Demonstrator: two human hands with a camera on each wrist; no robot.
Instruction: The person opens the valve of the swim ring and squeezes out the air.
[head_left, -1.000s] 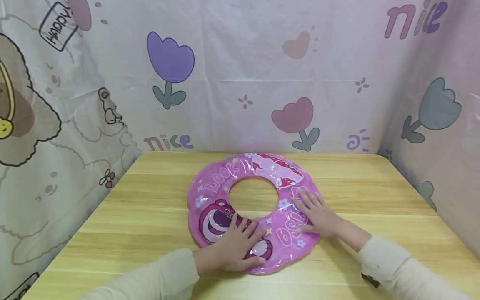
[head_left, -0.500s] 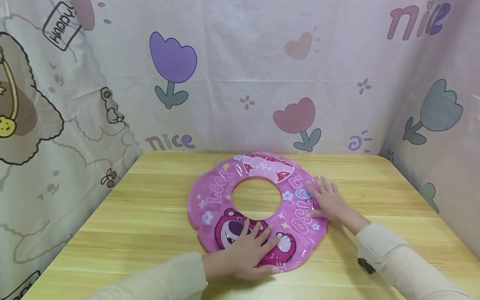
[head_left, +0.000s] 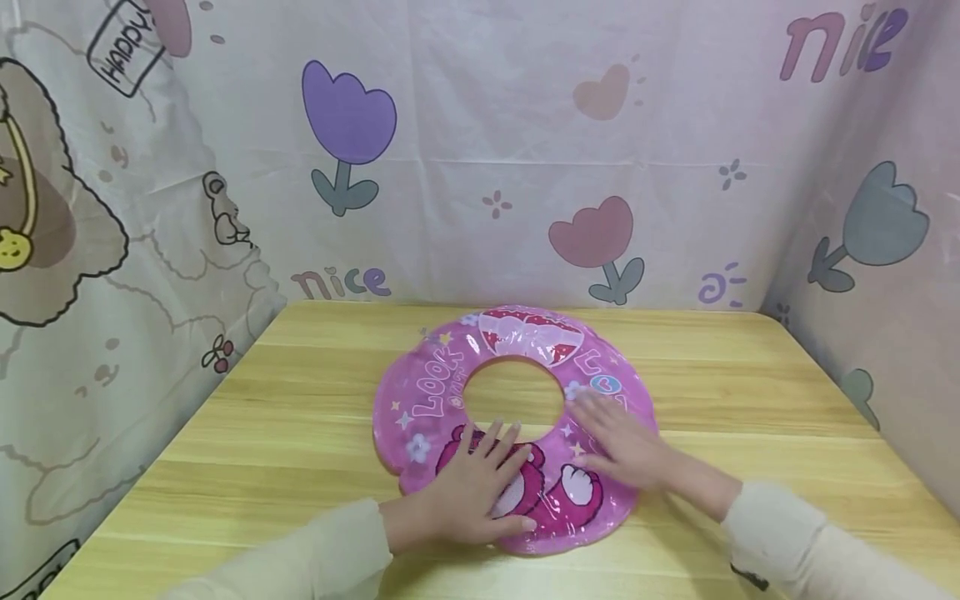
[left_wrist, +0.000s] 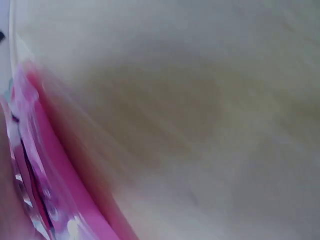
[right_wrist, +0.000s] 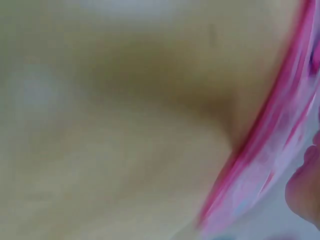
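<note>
A pink inflatable swim ring (head_left: 427,408) lies flat on the wooden table, printed with a cartoon bear, letters, flowers and a bow. My left hand (head_left: 472,487) rests on its near left part over the bear print, fingers spread. Over the right part of the ring is my right hand (head_left: 622,442), fingers extended toward the hole and slightly blurred. In the left wrist view the ring's edge (left_wrist: 65,175) runs down the left side beside a bit of the hand. The right wrist view has the ring (right_wrist: 265,145) at its right, with fingers (right_wrist: 306,185) just above it.
The light wooden table (head_left: 255,450) spreads out around the ring. Behind it hangs a pale cloth backdrop (head_left: 465,100) with tulips and words, and cloth also walls in the left and right sides. A dark object (head_left: 748,577) shows beneath the right sleeve.
The ring has turned counterclockwise, its bow print moving left and the bear print right. My right hand went out to the right edge, then came back inward; my left hand went right, then back left.
</note>
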